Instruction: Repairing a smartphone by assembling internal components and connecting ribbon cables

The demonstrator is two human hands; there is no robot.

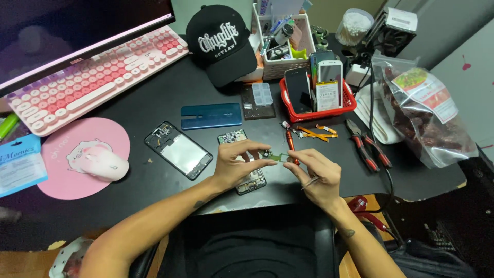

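Observation:
My left hand point(237, 163) and my right hand point(318, 172) meet over the black desk, pinching a small green circuit board point(276, 157) between their fingertips. The right hand also keeps metal tweezers point(309, 181) tucked in its palm. Under the left hand lies an opened phone body point(243, 160) with its circuitry showing. A separate phone frame point(178, 150) rests to the left, a blue back cover point(211, 115) lies behind it, and a red screwdriver point(290, 142) sits just beyond my fingers.
A pink keyboard point(90, 72), pink mouse pad point(62, 164) and mouse point(105, 166) fill the left. A black cap point(220, 41), white organiser basket point(283, 46), red basket of phones point(346, 107), red-handled pliers point(368, 146) and bagged goods point(427, 116) crowd the back and right.

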